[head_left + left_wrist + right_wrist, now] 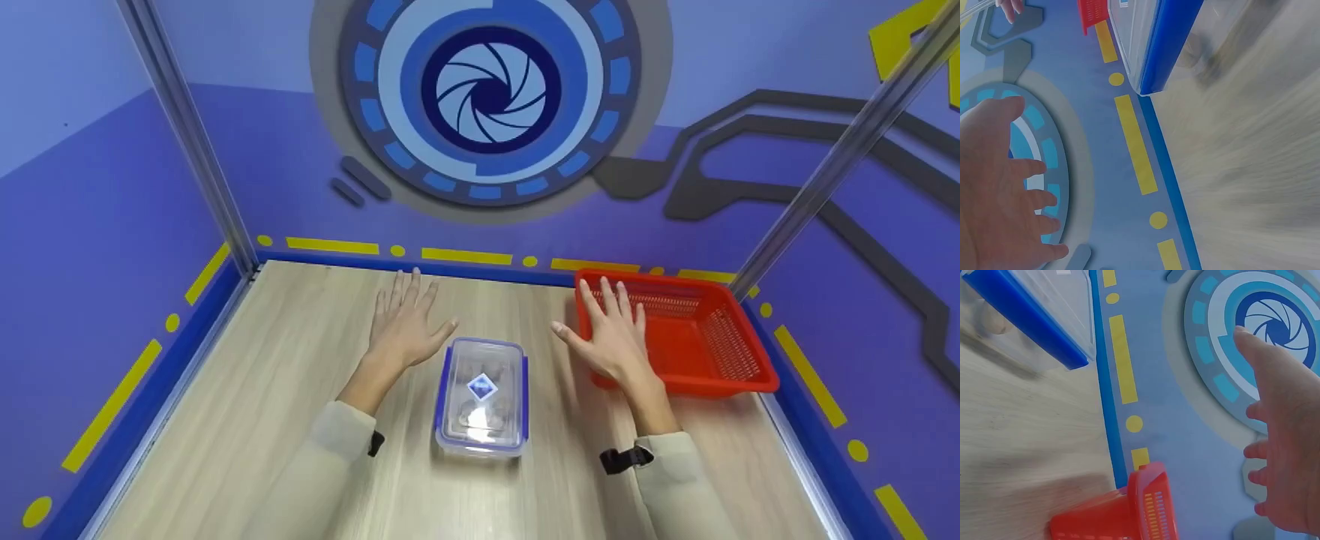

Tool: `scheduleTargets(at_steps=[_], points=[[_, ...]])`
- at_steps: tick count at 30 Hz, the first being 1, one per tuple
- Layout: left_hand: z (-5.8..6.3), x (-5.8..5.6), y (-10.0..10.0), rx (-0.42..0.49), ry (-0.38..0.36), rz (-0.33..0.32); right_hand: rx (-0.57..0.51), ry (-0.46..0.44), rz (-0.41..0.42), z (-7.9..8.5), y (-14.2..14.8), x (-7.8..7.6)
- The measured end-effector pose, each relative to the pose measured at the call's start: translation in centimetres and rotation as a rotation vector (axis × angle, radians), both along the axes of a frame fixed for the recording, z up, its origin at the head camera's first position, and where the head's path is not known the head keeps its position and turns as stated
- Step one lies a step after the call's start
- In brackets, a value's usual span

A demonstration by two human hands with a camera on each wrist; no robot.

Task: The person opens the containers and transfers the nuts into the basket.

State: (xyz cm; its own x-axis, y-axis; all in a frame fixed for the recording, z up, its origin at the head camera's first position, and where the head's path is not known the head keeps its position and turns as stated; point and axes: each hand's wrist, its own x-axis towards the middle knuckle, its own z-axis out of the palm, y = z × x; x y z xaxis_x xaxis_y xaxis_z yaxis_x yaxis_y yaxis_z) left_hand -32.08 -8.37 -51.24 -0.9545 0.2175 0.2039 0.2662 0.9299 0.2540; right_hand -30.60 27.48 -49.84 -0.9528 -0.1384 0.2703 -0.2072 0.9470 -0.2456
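A clear plastic food container (480, 435) with blue side clips and a diamond sticker on its lid stands on the table between my hands. Some roundish items show faintly through its wall in the wrist views. My left hand (405, 326) is spread to the container's left, palm down, with nothing in it. To the right, my right hand (613, 341) is spread too, fingers straight, and overlaps the left side of a red plastic basket (675, 341) in the head view. In the right wrist view the thumb and fingers (1258, 475) are stretched out, holding nothing.
The wooden table (300, 300) is bounded by a blue printed back wall (270, 165) and side walls. Metal posts (187, 127) rise at both back corners. The basket sits at the table's back right, near the wall.
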Motion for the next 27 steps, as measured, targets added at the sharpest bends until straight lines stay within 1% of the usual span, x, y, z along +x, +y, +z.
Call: scheduleTargets(at_steps=[4,8,13,16,19,21,22,25,27], points=[[0.0,0.1,-0.2,0.032,-0.014,-0.012,-0.07,0.01,0.023,-0.2,-0.1,0.1],[-0.4,0.4,-0.6,0.063,-0.029,-0.009,-0.186,0.011,0.067,-0.7,-0.4,0.7],[-1.6,1.2,-1.0,0.089,-0.059,-0.002,-0.32,-0.026,0.131,-2.1,-1.3,1.8],[-2.7,2.0,-1.1,0.135,-0.097,-0.014,-0.377,-0.063,0.164,-3.4,-2.0,2.6],[-3.9,2.8,-0.9,0.225,-0.172,-0.018,-0.412,-0.107,0.161,-5.0,-2.8,3.3],[-5.0,3.5,-0.7,0.317,-0.229,-0.008,-0.445,-0.133,0.144,-6.2,-3.3,3.7],[-5.7,3.8,-0.5,0.371,-0.25,-0.008,-0.478,-0.155,0.14,-6.9,-3.7,3.9],[-7.7,4.4,0.2,0.532,-0.298,0.005,-0.63,-0.212,0.108,-8.9,-4.9,4.4],[-8.8,4.7,0.9,0.624,-0.306,0.012,-0.764,-0.264,0.071,-10.0,-5.8,4.6]])
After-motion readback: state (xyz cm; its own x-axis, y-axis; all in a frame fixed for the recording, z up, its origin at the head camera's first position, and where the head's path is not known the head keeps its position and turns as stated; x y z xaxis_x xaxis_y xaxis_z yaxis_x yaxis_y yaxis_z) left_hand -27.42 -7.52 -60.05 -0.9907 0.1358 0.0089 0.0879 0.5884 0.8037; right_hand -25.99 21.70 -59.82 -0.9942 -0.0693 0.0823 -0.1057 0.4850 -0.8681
